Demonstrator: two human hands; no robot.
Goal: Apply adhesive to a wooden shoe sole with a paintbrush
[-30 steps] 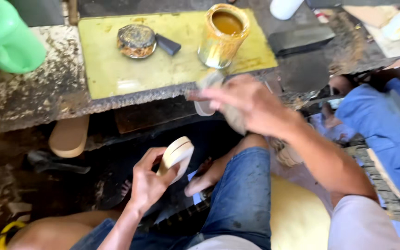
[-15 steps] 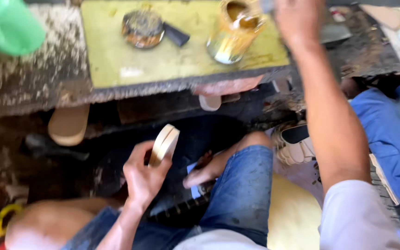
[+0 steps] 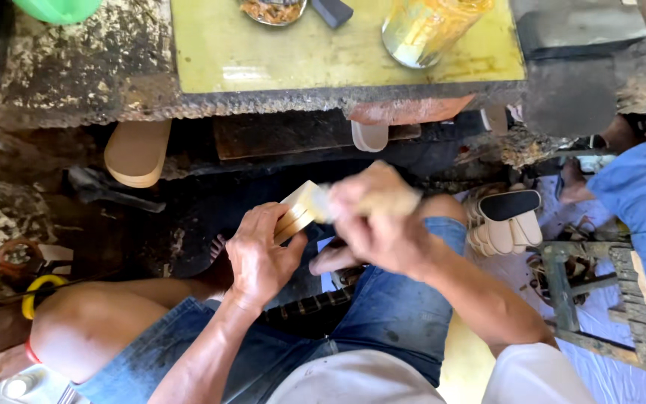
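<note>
You get bright daylight from above: glare on the yellow board (image 3: 323, 56) and jar (image 3: 428, 26), deep shadow under the bench. Your right hand (image 3: 379, 217) is motion-blurred; the rest stays sharp.

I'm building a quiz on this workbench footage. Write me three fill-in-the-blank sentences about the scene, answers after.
1. The left hand holds a pale wooden block above the person's ____.
2. The right hand presses a blurred object against the block, and that hand lies to the ____ of the left hand.
3. The glass jar stands on a ____ board on the bench.

Missing words: lap; right; yellow
</note>
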